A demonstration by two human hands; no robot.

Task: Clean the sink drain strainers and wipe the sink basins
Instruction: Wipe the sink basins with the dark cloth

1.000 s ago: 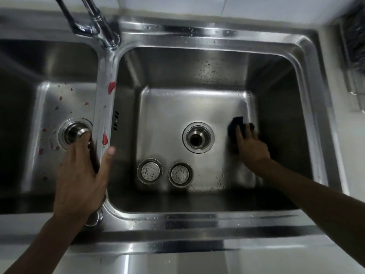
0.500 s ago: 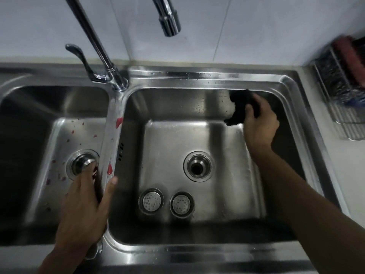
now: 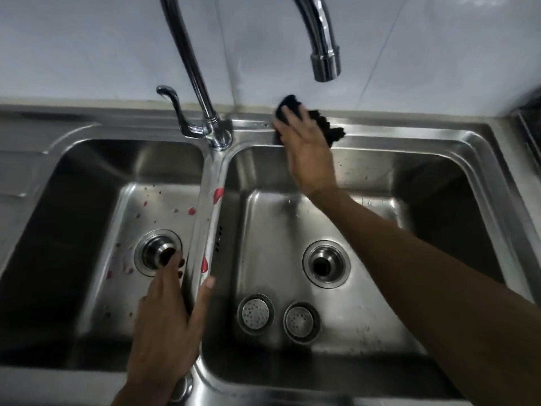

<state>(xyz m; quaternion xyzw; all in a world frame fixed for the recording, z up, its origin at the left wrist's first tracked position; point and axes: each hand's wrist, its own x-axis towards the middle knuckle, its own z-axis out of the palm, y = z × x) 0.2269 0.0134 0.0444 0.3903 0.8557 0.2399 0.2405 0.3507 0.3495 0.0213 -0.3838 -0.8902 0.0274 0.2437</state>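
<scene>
My right hand (image 3: 307,148) lies flat with the fingers straight and slightly spread, pressing a black cloth (image 3: 332,131) onto the back rim (image 3: 409,136) of the sink at the upper centre of the frame, just below the faucet spout (image 3: 325,63). The cloth bunches out past my fingertips and to the right of my knuckles; I push down on it with an open palm and do not clutch it. My forearm runs from there across the right-of-frame basin (image 3: 275,224) to the lower right corner. My left hand (image 3: 167,326) sits at the lower centre-left, palm down on the divider (image 3: 209,177) between the two basins, fingers extended and holding nothing. The thumb is spread out along the divider's right side, and the fingertips reach to the edge of the left drain (image 3: 156,253); I cannot tell whether they touch it. The two drain strainers, one (image 3: 255,314) to the left of the other (image 3: 301,321), lie side by side on the floor of the right-of-frame basin, below its open drain (image 3: 326,263) and near the front wall, close together but apart, with neither hand on them. Red spots (image 3: 218,194) mark the divider and are scattered over the floor of the left-of-frame basin (image 3: 128,288). The faucet base stands at the divider's top end, with its lever (image 3: 175,109) just to the left.
</scene>
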